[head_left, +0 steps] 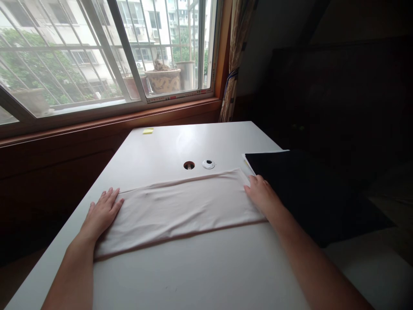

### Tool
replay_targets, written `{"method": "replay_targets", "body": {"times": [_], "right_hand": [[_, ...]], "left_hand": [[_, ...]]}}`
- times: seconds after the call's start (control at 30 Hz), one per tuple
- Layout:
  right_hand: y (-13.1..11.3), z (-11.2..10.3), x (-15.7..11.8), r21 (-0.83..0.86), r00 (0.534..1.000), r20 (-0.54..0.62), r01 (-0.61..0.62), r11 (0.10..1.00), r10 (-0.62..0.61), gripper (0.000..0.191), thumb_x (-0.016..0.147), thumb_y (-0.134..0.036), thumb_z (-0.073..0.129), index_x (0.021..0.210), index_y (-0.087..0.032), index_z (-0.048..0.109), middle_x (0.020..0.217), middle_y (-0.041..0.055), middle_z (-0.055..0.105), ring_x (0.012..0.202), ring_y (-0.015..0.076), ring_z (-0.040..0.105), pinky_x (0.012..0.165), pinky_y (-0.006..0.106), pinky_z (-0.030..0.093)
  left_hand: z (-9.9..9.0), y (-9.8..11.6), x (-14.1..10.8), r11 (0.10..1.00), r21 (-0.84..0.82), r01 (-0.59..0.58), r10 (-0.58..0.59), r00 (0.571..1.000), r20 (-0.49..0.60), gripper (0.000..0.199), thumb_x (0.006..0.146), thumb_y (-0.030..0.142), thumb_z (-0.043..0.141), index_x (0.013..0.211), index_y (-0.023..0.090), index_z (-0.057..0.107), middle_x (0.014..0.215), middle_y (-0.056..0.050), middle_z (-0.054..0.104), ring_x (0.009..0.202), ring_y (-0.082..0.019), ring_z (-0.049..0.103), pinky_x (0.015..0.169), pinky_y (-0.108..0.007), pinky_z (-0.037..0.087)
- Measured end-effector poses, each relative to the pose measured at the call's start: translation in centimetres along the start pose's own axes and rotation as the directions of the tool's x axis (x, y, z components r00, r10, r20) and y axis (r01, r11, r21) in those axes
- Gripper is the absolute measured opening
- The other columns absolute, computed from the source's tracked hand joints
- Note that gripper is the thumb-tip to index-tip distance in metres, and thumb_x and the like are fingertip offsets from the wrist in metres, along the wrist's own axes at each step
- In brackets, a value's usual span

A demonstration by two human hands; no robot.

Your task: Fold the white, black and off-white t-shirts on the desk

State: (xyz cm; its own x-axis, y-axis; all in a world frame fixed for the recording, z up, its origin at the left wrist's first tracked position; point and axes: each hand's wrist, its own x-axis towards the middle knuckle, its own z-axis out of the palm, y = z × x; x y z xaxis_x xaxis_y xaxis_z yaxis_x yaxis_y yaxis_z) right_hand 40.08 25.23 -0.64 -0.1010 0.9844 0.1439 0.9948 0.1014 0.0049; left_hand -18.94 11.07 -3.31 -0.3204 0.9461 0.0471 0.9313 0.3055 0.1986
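A pale, off-white piece of fabric, folded into a long strip, lies across the white table. Small wrinkles run over its top. My left hand rests on the strip's left end, palm down with fingers stretched out. At the other end, my right hand lies on the right edge, its thumb apart from the slightly bent fingers. Neither hand lifts the fabric. Just right of my right hand is a dark, flat cloth-like sheet with a light edge, partly covered by my forearm.
Beyond the fabric, the tabletop has a round cable hole and a white ring-shaped cover beside it. A yellow sticky note sits near the far left corner. Behind the table are a barred window and a tied curtain.
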Motion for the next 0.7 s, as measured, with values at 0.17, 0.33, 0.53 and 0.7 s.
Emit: {"method": "replay_targets", "body": {"times": [0.17,0.33,0.53,0.7], "right_hand": [[1.2,-1.7,-0.7,0.133,0.956,0.273,-0.151,0.980,0.110,0.029,0.094,-0.039,0.058,0.100,-0.014,0.071,0.100,0.0173,0.070,0.096,0.0315,0.068,0.077,0.036,0.047],[1.7,-2.2,-1.6,0.332,0.966,0.252,-0.146,0.932,0.061,0.022,0.089,-0.040,0.058,0.078,-0.022,0.060,0.099,0.0086,0.066,0.089,0.0240,0.064,0.072,0.031,0.044],[2.1,-2.0,-3.1,0.509,0.966,0.246,-0.198,0.838,0.080,0.019,0.089,-0.042,0.058,0.093,-0.024,0.057,0.088,0.0032,0.067,0.082,0.0222,0.063,0.070,0.029,0.045],[2.6,-2.3,-3.8,0.654,0.951,0.289,-0.280,0.703,0.110,0.039,0.087,-0.036,0.060,0.123,-0.023,0.055,0.098,0.0056,0.075,0.081,0.0225,0.068,0.071,0.030,0.048]], "left_hand": [[-0.2,-1.4,-0.1,1.000,-0.028,0.012,-0.011,1.000,0.017,0.076,0.100,0.064,0.025,0.161,0.022,0.035,0.172,-0.011,0.023,0.159,-0.036,0.016,0.123,-0.068,0.016],[-0.7,-4.5,-0.7,0.992,-0.120,0.031,-0.031,1.000,0.005,0.080,0.096,0.066,0.034,0.159,0.017,0.039,0.170,-0.014,0.029,0.158,-0.036,0.019,0.127,-0.060,0.017],[-1.2,-6.4,-1.4,0.975,-0.220,0.037,-0.046,0.998,-0.033,0.078,0.093,0.066,0.043,0.151,0.015,0.048,0.163,-0.016,0.042,0.156,-0.034,0.028,0.128,-0.053,0.022],[-1.6,-4.5,-1.4,0.962,-0.271,0.030,-0.033,0.999,-0.007,0.077,0.093,0.064,0.045,0.153,0.016,0.047,0.165,-0.015,0.039,0.157,-0.035,0.024,0.128,-0.055,0.020]]}}
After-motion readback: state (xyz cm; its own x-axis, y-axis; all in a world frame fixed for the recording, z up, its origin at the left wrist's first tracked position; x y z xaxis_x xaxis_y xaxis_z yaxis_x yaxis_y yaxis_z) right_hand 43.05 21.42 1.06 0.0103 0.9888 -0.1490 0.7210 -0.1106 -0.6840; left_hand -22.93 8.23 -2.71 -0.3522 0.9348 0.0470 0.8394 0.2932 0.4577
